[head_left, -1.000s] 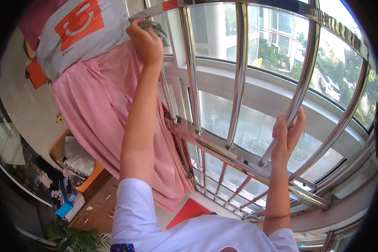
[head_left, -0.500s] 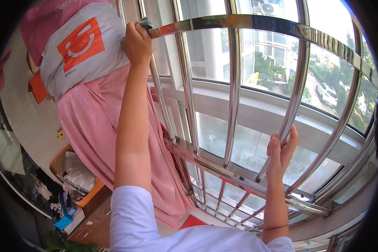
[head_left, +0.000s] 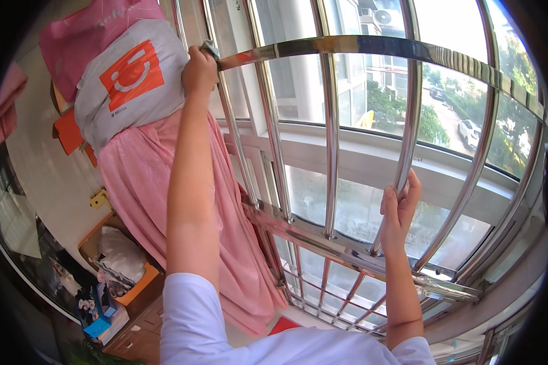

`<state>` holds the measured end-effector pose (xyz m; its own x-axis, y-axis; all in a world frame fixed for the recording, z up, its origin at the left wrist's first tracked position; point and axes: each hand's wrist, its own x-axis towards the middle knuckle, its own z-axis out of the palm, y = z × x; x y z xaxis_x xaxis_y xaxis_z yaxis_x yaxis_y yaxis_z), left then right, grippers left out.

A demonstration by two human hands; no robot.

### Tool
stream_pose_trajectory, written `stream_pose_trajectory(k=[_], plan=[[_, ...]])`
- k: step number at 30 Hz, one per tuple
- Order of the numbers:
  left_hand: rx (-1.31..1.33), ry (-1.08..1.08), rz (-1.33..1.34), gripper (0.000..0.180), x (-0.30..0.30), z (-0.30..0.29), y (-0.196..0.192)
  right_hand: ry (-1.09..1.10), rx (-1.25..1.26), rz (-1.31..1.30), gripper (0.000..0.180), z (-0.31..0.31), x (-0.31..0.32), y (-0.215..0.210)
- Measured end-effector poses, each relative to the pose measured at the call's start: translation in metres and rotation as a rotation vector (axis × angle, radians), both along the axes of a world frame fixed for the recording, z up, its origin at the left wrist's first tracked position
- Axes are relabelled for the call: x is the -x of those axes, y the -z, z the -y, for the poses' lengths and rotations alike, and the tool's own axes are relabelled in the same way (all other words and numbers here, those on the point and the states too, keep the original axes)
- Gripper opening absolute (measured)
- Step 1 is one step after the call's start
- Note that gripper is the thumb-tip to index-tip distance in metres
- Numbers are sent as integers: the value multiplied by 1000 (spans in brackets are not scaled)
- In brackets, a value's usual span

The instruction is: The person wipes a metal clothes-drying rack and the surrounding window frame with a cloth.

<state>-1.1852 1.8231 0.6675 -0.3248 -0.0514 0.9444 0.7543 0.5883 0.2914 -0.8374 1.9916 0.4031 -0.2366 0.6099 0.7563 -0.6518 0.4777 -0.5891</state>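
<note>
A polished metal railing (head_left: 371, 45) of upright bars and crosswise rails stands in front of a window. Stretched far forward, my left hand (head_left: 199, 72) is closed round a small grey-green cloth (head_left: 210, 48) at the left end of the upper rail. The cloth mostly hides inside the fist, with just a tuft showing beside the rail. My right hand (head_left: 399, 213) grips one upright bar (head_left: 409, 128) lower down on the right, its thumb and fingers on either side of the metal.
Left of the railing hangs a pink cloth (head_left: 158, 182), with a stuffed white bag (head_left: 128, 79) above it and a pink bag (head_left: 82, 48) behind. An orange box (head_left: 139, 286) with bagged things sits on a brown cabinet (head_left: 141, 322) at lower left. Outside are trees and a white car (head_left: 469, 132).
My view has shifted, so the railing and bags appear slightly lower. My left hand stays at the rail's left end with the cloth; my right hand keeps hold of the same bar.
</note>
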Motion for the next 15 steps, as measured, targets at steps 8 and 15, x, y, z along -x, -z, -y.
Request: stream_pose_trajectory(k=[8,15], plan=[[-120,172,-629,25,-37,-26,39,-19,31,-17,51,4,1,-4],[322,363,-119,49,-56,-12,-10,11,15,-17,48,3,0,-1]])
